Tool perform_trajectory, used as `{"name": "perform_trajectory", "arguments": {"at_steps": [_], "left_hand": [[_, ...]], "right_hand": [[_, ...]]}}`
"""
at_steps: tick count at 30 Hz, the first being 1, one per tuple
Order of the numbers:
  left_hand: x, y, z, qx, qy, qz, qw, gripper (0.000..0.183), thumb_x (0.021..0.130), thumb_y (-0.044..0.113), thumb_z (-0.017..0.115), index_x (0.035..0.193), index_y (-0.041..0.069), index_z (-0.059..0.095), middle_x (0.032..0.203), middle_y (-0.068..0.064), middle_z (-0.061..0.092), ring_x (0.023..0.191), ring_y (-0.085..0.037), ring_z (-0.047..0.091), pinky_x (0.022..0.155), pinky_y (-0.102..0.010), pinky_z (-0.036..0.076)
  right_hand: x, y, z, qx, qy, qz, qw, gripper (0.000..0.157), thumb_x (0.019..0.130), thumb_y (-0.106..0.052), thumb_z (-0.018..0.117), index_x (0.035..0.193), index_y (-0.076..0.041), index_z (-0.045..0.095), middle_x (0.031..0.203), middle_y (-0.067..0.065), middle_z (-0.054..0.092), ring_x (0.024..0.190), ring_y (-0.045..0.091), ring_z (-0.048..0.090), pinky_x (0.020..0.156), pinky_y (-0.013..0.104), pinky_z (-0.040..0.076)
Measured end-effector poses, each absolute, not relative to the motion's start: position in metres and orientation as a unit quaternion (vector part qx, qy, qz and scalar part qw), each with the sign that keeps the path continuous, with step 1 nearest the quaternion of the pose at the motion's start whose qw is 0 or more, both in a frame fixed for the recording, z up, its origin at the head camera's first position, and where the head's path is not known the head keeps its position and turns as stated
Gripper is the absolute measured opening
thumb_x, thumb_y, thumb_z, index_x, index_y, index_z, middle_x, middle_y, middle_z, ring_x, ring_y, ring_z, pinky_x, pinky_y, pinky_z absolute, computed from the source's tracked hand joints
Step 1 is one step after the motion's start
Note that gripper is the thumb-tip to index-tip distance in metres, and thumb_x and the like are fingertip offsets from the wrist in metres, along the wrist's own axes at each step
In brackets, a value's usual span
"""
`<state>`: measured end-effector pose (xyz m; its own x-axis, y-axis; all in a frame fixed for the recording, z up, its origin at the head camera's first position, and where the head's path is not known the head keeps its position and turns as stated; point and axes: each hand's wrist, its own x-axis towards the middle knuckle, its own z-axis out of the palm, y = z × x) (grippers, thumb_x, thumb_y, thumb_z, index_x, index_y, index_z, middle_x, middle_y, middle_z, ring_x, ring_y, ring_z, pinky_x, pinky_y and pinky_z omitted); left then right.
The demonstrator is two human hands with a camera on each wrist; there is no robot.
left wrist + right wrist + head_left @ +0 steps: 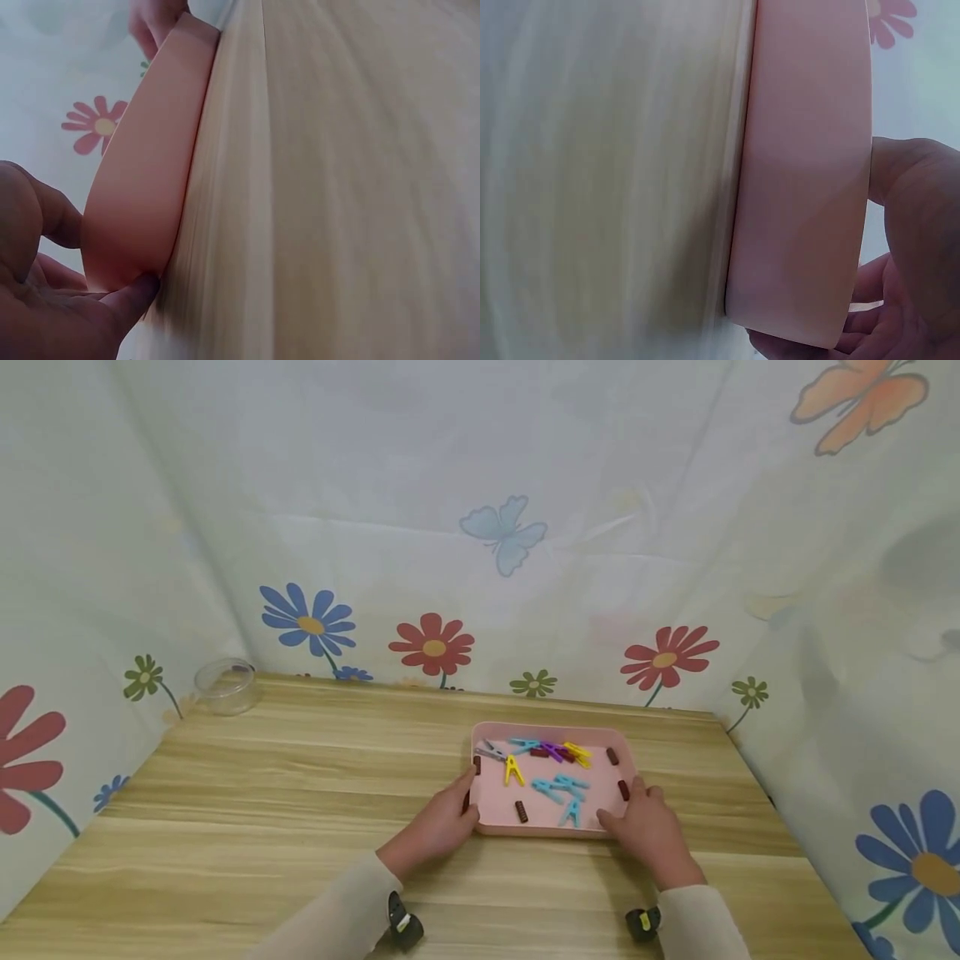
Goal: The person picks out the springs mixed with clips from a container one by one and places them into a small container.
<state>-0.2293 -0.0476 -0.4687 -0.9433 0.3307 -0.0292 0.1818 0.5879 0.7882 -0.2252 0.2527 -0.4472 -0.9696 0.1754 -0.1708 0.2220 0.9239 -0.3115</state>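
1. The pink tray (491, 803) is set on the wood-grain table (225, 818), right of centre and towards the far wall.
2. The tray's left side, near the front corner, is gripped by the left hand (438, 825); the wall is pinched between thumb and fingers.
3. The right side, near its front corner, is gripped by the right hand (651, 827), with the wall likewise pinched between thumb and fingers.
4. Clothespins are scattered inside: a grey one (492, 750) by the back left corner, a purple one (552, 751) towards the back, with yellow (513, 770) and light-blue ones (571, 813) spread about.
5. Small ridged brown pieces (521, 812) are strewn among them, some against the side walls.
6. A clear round container (227, 689) is placed at the table's far left corner.
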Motion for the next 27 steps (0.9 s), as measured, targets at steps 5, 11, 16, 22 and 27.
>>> {"name": "perform_trajectory", "arguments": {"at_steps": [5, 11, 16, 22, 27], "left_hand": [[-0.226, -0.058, -0.468, 0.141, 0.888, 0.429, 0.088, 0.06, 0.099, 0.014, 0.045, 0.151, -0.003, 0.021, 0.158, -0.018, 0.026, 0.143, -0.026, 0.033, 0.114, -0.048, 0.033], [-0.221, -0.072, -0.466, 0.133, 0.889, 0.43, 0.089, 0.06, 0.098, 0.012, 0.044, 0.151, -0.004, 0.02, 0.157, -0.019, 0.027, 0.143, -0.027, 0.032, 0.114, -0.049, 0.033], [-0.215, -0.082, -0.465, 0.126, 0.892, 0.426, 0.082, 0.06, 0.098, 0.011, 0.044, 0.151, -0.003, 0.021, 0.157, -0.019, 0.028, 0.143, -0.027, 0.032, 0.114, -0.049, 0.033], [-0.21, -0.093, -0.466, 0.124, 0.898, 0.417, 0.074, 0.059, 0.099, 0.012, 0.044, 0.151, -0.003, 0.021, 0.157, -0.019, 0.028, 0.142, -0.026, 0.033, 0.113, -0.048, 0.034], [-0.208, -0.101, -0.466, 0.112, 0.898, 0.42, 0.071, 0.059, 0.099, 0.012, 0.044, 0.152, -0.001, 0.022, 0.156, -0.018, 0.029, 0.142, -0.025, 0.034, 0.114, -0.047, 0.033]], "right_hand": [[-0.222, 0.243, -0.45, 0.109, 0.977, -0.173, 0.066, 0.096, 0.086, -0.045, 0.066, 0.148, 0.01, 0.018, 0.131, 0.039, 0.038, 0.092, 0.039, 0.055, 0.088, 0.059, 0.05], [-0.218, 0.228, -0.449, 0.105, 0.978, -0.167, 0.062, 0.095, 0.086, -0.046, 0.066, 0.147, 0.011, 0.02, 0.128, 0.039, 0.039, 0.087, 0.039, 0.056, 0.085, 0.058, 0.052], [-0.215, 0.219, -0.448, 0.106, 0.978, -0.167, 0.064, 0.094, 0.086, -0.045, 0.067, 0.148, 0.009, 0.021, 0.128, 0.037, 0.041, 0.087, 0.036, 0.054, 0.085, 0.055, 0.053], [-0.212, 0.21, -0.45, 0.1, 0.979, -0.165, 0.064, 0.094, 0.085, -0.045, 0.067, 0.148, 0.008, 0.021, 0.128, 0.036, 0.041, 0.085, 0.034, 0.054, 0.083, 0.052, 0.054], [-0.209, 0.203, -0.45, 0.086, 0.981, -0.166, 0.057, 0.093, 0.085, -0.045, 0.068, 0.147, 0.009, 0.025, 0.125, 0.035, 0.044, 0.084, 0.033, 0.055, 0.083, 0.052, 0.055]]}}
